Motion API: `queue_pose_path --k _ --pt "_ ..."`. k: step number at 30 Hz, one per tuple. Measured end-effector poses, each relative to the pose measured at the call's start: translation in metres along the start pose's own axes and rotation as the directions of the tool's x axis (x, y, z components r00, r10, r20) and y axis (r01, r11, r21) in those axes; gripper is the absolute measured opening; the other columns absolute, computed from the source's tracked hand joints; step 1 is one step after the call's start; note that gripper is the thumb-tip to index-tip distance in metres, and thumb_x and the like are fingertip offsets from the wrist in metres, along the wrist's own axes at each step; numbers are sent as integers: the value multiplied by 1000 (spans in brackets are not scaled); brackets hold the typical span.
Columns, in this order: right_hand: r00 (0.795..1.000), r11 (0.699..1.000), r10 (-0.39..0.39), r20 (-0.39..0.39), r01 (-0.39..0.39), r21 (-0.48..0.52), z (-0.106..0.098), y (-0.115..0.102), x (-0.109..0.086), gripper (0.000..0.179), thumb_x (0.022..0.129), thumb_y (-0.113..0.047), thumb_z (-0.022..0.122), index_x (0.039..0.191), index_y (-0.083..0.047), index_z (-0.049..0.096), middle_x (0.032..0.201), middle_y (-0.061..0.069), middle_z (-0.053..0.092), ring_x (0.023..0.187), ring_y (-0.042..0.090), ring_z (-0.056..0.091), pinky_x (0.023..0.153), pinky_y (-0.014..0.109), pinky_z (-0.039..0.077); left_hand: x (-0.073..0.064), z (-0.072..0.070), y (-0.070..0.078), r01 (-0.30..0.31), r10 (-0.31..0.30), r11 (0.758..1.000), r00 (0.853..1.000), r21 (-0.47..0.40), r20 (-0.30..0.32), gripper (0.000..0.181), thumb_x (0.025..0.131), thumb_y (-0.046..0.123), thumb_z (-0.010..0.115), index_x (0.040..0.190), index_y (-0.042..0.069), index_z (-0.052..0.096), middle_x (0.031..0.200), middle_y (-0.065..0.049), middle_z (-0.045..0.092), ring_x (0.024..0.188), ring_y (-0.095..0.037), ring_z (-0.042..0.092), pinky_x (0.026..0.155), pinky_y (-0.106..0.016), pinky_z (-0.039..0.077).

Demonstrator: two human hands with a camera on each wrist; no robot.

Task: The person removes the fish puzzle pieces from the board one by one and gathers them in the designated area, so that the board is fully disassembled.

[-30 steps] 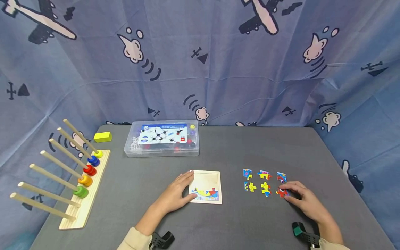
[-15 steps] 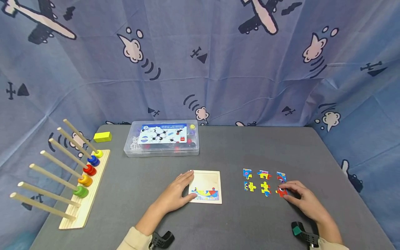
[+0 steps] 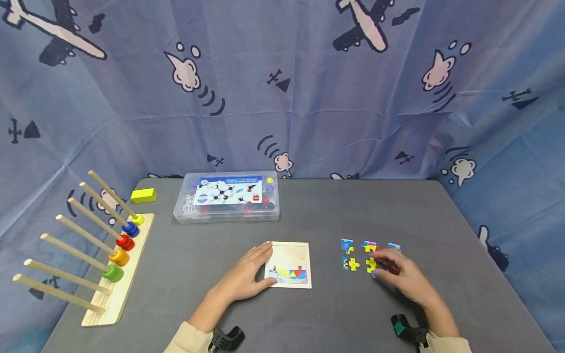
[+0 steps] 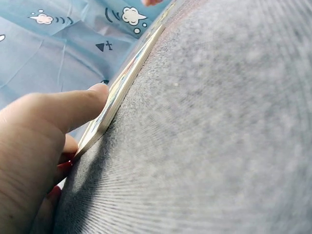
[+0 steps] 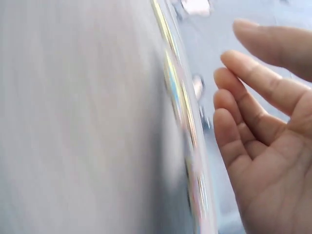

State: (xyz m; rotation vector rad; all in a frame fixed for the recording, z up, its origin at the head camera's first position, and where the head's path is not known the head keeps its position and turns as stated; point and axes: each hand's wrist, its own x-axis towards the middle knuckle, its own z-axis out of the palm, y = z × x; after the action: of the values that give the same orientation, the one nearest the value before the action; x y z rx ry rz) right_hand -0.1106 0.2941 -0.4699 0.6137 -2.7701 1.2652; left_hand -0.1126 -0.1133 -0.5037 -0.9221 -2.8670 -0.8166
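Left hand (image 3: 242, 277), just left of centre in the head view, rests along the left edge of a puzzle board (image 3: 289, 254); its fingers lie extended, and the left wrist view shows the thumb on the rim. Right hand (image 3: 408, 280), lower right in the head view, is loosely arched, a narrow gap between thumb and forefinger; the right wrist view shows nothing between them. A red piece (image 3: 391, 269) peeks out beneath it; whether a fingertip touches it, I cannot tell.

Loose pieces (image 3: 370, 265) lie to the right of the board, apart from it, in two rows of three running left to right. The right hand is the nearer, over their right end. The board is almost square, with no clear long axis.

At far left, a pale wooden stand (image 3: 125, 279) carries slim round rods, five with a glossy ring at the foot. Behind it sits a yellow block (image 3: 143, 195), oblong and flat-sided. Next comes a clear plastic box (image 3: 227, 216), shiny and rectangular, with a printed label. The board is smooth light wood, rimmed, with a colourful strip filled in along its lower part. The pieces are thin, bright and knobbed. Under everything, the grey table covering (image 3: 326, 314) looks woven.
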Motion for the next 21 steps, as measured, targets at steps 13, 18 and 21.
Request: queue_pose_path --k 13,18,21 --pt "986 994 -95 137 87 61 71 -57 38 36 85 -12 70 119 -4 62 114 7 63 100 22 60 87 31 54 -10 -3 -1 -7 7 1000 999 -8 31 73 88 41 63 142 -1 40 153 -11 33 142 -24 29 118 -44 25" --pt "980 992 -112 167 101 75 96 -85 49 36 86 -13 70 120 -4 62 113 7 62 98 22 60 86 34 54 -16 -2 2 -5 5 1000 1000 7 -4 70 89 42 63 141 0 43 150 -10 38 140 -24 33 117 -43 27" --pt "972 988 -141 187 126 88 110 -99 55 36 85 -12 70 119 -3 61 112 7 62 98 22 61 86 35 54 -18 -1 2 -15 15 1000 999 8 -35 68 89 43 62 139 -1 45 148 -10 41 139 -25 36 116 -44 30"
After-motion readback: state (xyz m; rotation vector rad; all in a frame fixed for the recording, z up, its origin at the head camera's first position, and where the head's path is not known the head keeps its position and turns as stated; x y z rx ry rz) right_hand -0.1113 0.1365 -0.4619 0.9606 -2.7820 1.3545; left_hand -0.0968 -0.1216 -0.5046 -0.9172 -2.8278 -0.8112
